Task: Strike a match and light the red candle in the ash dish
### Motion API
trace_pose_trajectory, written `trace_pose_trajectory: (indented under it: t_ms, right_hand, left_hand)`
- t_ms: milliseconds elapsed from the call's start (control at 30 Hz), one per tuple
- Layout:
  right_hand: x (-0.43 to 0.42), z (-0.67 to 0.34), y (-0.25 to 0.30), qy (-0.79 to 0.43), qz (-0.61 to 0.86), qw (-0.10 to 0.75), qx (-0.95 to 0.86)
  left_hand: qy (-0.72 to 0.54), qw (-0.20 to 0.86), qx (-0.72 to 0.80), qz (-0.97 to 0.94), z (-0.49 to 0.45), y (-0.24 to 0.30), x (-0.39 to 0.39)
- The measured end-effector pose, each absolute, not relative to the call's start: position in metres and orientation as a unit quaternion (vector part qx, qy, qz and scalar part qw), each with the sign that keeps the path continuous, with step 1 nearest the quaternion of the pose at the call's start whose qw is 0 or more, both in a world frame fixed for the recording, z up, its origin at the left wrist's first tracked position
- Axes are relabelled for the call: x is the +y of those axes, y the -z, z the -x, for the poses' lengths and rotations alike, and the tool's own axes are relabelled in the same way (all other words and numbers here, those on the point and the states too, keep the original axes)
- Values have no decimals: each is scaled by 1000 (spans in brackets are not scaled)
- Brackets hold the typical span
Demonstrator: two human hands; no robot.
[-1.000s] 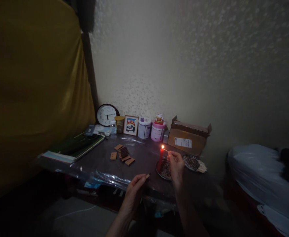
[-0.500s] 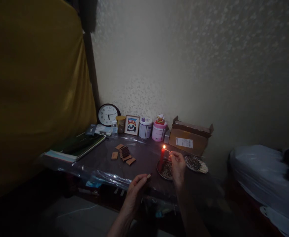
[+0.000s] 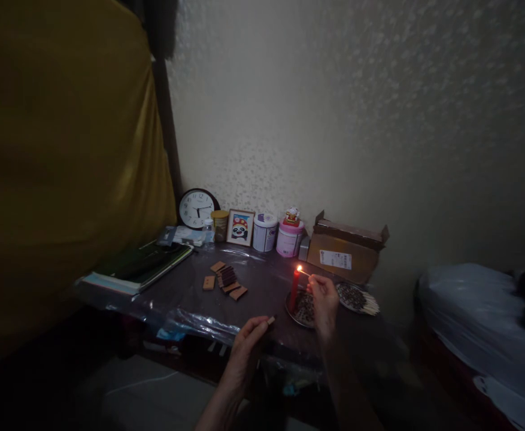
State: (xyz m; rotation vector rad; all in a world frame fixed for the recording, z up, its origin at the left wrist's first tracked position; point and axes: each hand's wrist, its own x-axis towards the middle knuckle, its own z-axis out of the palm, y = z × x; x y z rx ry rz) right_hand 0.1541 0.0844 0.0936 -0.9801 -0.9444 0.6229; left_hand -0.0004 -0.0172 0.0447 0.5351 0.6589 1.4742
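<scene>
A lit red candle [image 3: 294, 288] stands on a small dark plate [image 3: 299, 310] on the table. My right hand [image 3: 323, 300] pinches a matchstick [image 3: 304, 273] whose tip is in the candle flame. My left hand [image 3: 249, 341], nearer the table's front edge, is closed on a small matchbox [image 3: 270, 321]. A second plate [image 3: 354, 297] heaped with matchsticks lies just right of my right hand. Several small brown matchboxes [image 3: 227, 279] lie in a cluster to the left of the candle.
Along the wall stand a round clock [image 3: 196, 208], a framed panda picture [image 3: 239, 227], two tubs [image 3: 276, 234] and an open cardboard box [image 3: 346, 246]. Books [image 3: 142, 266] lie at the table's left end. A yellow cloth [image 3: 60, 155] hangs at left; a bed [image 3: 478, 323] is at right.
Almost nothing differs; the view has shifted slightly. My right hand still keeps the matchstick at the flame and my left hand keeps its hold on the matchbox.
</scene>
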Motion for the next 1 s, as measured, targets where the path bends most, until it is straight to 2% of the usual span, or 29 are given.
trace_pose_trajectory:
  t_ms: [1000]
  right_hand:
    - [82, -154, -97, -286, 440, 736, -427]
  left_hand:
    - [-651, 671, 273, -226, 1, -43, -14]
